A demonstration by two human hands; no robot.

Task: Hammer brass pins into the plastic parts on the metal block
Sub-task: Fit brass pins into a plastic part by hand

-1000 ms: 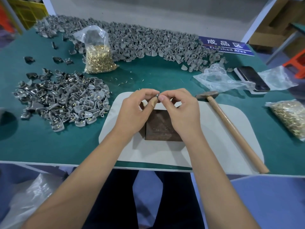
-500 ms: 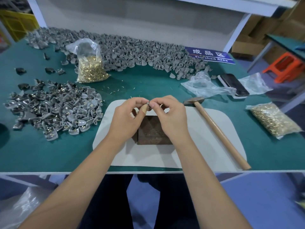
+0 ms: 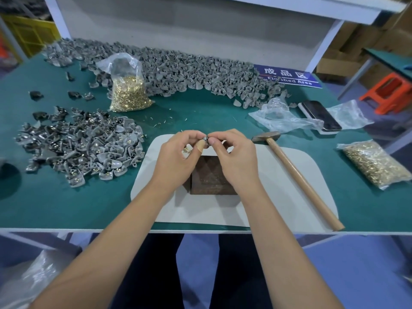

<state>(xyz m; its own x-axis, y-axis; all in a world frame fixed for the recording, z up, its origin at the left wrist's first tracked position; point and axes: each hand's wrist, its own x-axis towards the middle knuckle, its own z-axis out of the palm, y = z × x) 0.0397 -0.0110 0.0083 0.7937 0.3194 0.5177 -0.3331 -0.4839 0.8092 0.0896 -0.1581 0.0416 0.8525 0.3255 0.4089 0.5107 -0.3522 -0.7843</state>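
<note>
Because the grey plastic part point(image 3: 206, 139) is tiny, light and stiff, left hand point(image 3: 178, 156) and right hand point(image 3: 234, 158) pinch it by fingertips above the metal block point(image 3: 209, 177).

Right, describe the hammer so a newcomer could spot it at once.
Start at the pale mat at the near edge of the green table. The hammer lies along the mat's right side, beside the right hand, with its dark metal head pointing away. It is the only long thing with a wooden handle there.
</note>
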